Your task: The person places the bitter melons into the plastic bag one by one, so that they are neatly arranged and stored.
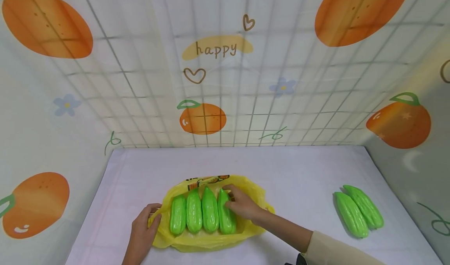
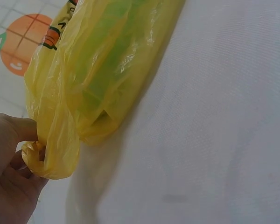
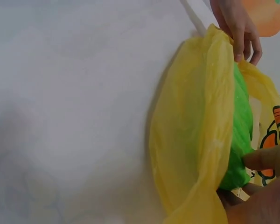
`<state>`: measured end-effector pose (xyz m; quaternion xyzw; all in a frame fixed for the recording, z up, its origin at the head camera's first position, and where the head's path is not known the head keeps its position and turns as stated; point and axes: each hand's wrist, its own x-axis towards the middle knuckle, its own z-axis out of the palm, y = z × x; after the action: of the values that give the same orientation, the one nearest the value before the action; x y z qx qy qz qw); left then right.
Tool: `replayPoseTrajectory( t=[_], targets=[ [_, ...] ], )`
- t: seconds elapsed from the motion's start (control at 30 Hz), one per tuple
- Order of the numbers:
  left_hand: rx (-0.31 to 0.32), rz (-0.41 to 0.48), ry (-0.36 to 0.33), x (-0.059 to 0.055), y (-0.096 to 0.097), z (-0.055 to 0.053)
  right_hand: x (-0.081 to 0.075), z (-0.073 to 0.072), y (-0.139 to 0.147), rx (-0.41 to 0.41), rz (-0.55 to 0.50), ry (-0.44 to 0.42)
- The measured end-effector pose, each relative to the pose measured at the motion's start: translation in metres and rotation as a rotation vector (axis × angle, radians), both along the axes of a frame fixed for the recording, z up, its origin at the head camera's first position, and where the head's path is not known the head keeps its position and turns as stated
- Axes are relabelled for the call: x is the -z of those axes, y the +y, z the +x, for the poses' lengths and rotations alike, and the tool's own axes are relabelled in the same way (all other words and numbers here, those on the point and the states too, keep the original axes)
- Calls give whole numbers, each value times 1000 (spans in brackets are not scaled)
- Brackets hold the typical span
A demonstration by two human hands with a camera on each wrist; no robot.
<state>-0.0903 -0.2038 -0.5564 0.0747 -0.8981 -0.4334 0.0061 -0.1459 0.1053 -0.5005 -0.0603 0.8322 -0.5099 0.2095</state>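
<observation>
Four green vegetables, glossy and ridged, lay side by side in a yellow plastic bag at the lower centre of the head view. The right hand reached in from the lower right, its thumb and fingers clamped on the upper end of the rightmost vegetable. At the bag's left edge, the left hand pinched the plastic between thumb and fingers. Two more vegetables lay together, well apart from the bag, at the lower right.

Everything rested on a pale, lilac-white tabletop, enclosed by a white backdrop printed with gridlines, orange fruit, blue flowers and hearts. A light-coloured sleeve showed at the bottom right.

The backdrop's upper centre bore the word "happy". The bag's far rim carried dark lettering and orange pictures, too folded to read.

The left wrist view showed the gathered plastic loop in that hand's fingers and green through the bag's side; the right wrist view showed the thumb pressed against the vegetable's end.
</observation>
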Motion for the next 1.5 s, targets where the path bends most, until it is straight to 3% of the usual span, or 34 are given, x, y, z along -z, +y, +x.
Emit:
replayPoseTrajectory(
  t=[0.43,0.6,0.93,1.3,1.5],
  targets=[
    [12,7,29,-1,0,1,1,11,4,20,-4,-69],
    [10,5,22,-2,1,1,-5,12,4,16,4,-58],
    [4,5,9,-4,2,1,-24,6,12,-18,69,3],
    [13,8,20,-1,-1,1,-55,-8,43,-77,-59,-41],
    [10,10,26,0,-1,1,-66,-15,70,-21,-63,-51]
  ],
)
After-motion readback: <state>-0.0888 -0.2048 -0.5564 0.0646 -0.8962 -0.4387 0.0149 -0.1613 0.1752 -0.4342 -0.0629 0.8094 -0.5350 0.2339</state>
